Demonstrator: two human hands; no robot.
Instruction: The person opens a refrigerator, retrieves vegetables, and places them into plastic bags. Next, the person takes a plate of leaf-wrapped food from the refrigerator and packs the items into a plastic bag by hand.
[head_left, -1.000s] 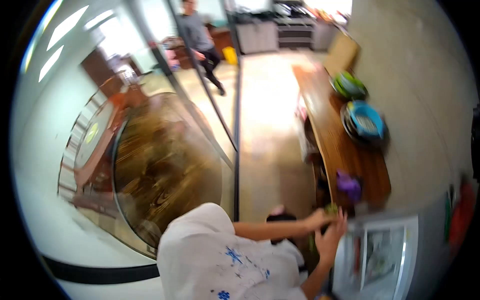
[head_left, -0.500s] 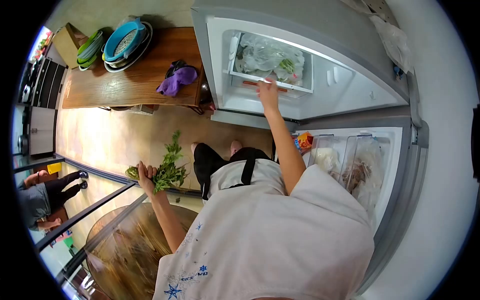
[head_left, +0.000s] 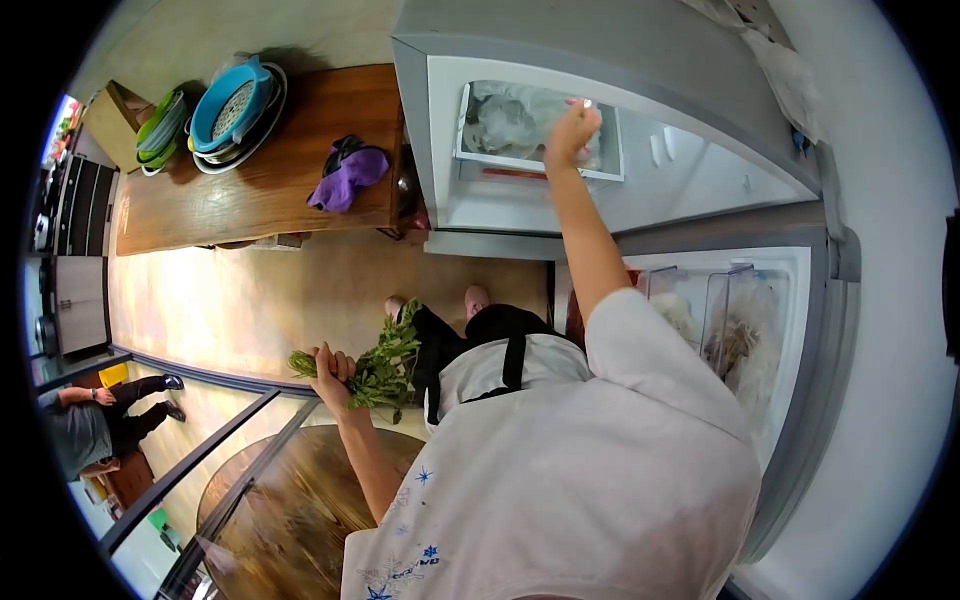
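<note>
We have one fridge point(head_left: 560, 40) open near one counter point(head_left: 285, 200). Inside, one drawer point(head_left: 510, 163) is open, holding bags point(head_left: 505, 120). One bunch of greens point(head_left: 385, 368) is outside it, our left hand point(head_left: 333, 375) clamped on the stems. Our right hand point(head_left: 572, 132) is over the drawer, grip unclear.

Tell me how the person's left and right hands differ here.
The left hand is closed around leafy greens; the right hand is at the open drawer, its grip unclear. The left hand is away from the fridge; the right hand reaches toward its inside. Both are bare.
</note>
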